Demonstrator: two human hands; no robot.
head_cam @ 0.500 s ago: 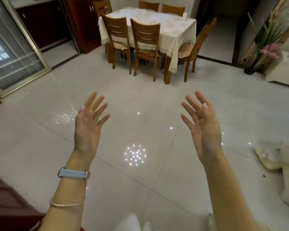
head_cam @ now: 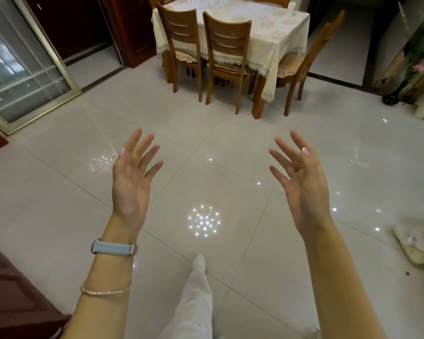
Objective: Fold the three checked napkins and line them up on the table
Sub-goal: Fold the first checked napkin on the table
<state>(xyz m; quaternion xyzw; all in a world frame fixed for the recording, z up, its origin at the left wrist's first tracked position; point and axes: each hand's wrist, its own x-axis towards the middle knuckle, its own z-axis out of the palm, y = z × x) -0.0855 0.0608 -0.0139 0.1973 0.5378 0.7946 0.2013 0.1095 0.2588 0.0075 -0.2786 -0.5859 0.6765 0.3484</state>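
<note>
A dining table under a cream lace-edged cloth stands ahead at the top of the view. Something striped or checked lies at its far end, too small to tell what it is. My left hand and my right hand are raised in front of me, palms toward me, fingers spread, holding nothing. Both hover over the tiled floor, well short of the table.
Wooden chairs ring the table, two on the near side and one at the right corner. A sliding glass door is at left, dark cabinets near left. A cream mat lies on the floor at right. My white-trousered leg steps forward.
The table and chairs are closer and larger in view. My leg and white shoe have swung forward into sight. Both hands stay raised and spread.
</note>
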